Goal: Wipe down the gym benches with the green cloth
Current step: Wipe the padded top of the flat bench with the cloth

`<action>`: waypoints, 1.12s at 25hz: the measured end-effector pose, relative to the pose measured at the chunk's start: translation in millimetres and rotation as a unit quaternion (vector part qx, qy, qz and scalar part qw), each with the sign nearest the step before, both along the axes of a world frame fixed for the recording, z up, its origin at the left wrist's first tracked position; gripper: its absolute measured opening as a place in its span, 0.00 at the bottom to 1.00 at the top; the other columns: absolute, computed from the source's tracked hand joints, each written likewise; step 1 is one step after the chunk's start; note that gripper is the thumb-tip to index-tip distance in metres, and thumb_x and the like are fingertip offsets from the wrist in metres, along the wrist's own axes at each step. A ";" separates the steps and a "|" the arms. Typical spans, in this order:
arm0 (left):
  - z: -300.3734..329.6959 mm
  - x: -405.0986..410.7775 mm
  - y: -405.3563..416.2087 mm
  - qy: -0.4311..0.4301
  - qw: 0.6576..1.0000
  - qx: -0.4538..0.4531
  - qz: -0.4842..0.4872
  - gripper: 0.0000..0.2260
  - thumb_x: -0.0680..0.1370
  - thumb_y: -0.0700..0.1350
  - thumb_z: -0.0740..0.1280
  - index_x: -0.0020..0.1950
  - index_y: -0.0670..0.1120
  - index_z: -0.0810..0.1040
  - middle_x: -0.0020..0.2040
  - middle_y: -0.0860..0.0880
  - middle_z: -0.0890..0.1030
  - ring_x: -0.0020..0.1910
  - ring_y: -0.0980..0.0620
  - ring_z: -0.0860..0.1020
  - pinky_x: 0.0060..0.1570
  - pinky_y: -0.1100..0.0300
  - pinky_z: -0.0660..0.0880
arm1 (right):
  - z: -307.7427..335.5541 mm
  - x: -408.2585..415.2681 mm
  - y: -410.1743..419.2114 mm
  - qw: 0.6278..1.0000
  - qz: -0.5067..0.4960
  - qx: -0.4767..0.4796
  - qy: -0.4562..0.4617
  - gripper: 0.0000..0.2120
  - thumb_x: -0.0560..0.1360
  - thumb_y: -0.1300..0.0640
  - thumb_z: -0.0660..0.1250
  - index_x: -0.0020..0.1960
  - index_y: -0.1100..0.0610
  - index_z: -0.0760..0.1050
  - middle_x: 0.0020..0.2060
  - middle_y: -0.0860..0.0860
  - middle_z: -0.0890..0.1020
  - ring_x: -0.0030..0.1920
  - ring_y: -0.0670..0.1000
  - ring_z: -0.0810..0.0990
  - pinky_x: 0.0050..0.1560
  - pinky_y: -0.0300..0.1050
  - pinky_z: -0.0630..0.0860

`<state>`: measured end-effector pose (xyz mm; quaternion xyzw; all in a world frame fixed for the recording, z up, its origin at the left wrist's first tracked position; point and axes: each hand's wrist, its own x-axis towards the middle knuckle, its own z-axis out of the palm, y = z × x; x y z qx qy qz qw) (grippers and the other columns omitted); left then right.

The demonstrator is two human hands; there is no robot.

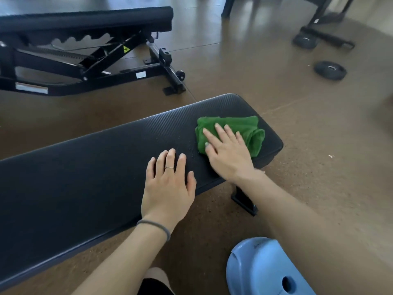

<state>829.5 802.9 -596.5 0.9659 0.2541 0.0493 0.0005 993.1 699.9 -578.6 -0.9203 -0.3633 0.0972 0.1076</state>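
The green cloth (230,135) lies bunched in loose folds on the flat bench pad (85,177), this worktop's black textured surface, close to its far rounded end. The right hand (228,154) presses down on the cloth with its fingers (219,129) straight and spread, gripping nothing, so only downward pressure carries the cloth along. The left hand (168,188) lies flat on the pad just beside the cloth, on the side away from that end, fingers straight and slightly apart, bracing. The likeliest slip: with the cloth so near the pad's end and near edge, a stroke toward that end could push it over the lip onto the floor (319,145). The loose folds may also roll under the palm and skip patches, and pale specks on the pad just beside the cloth could be smeared rather than lifted. Beyond the pad stands the adjustable bench (89,20), which seems not yet reached.
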 end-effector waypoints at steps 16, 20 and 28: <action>1.4 2.6 -3.4 0.006 1.000 0.022 0.015 0.26 0.83 0.57 0.47 0.76 0.47 0.70 0.76 0.43 0.71 0.76 0.42 0.67 0.76 0.42 0.63 | 4.3 -25.4 -10.3 0.998 0.064 0.007 0.006 0.25 0.86 0.42 0.43 0.83 0.38 0.49 0.84 0.47 0.46 0.83 0.53 0.40 0.82 0.57 0.38; 3.1 1.2 -3.4 0.002 1.000 0.015 0.014 0.25 0.84 0.56 0.48 0.75 0.47 0.69 0.76 0.43 0.71 0.76 0.43 0.67 0.76 0.42 0.62 | 6.4 -41.7 -37.2 0.995 0.094 0.001 0.021 0.24 0.86 0.40 0.43 0.82 0.35 0.50 0.84 0.44 0.46 0.83 0.49 0.40 0.82 0.53 0.38; 2.2 3.1 -2.7 0.005 1.000 0.020 0.010 0.25 0.83 0.56 0.49 0.75 0.47 0.70 0.75 0.42 0.71 0.76 0.42 0.67 0.76 0.42 0.64 | 7.2 1.6 9.5 0.999 0.050 -0.013 0.011 0.25 0.86 0.43 0.42 0.83 0.38 0.49 0.84 0.48 0.47 0.84 0.53 0.41 0.82 0.57 0.39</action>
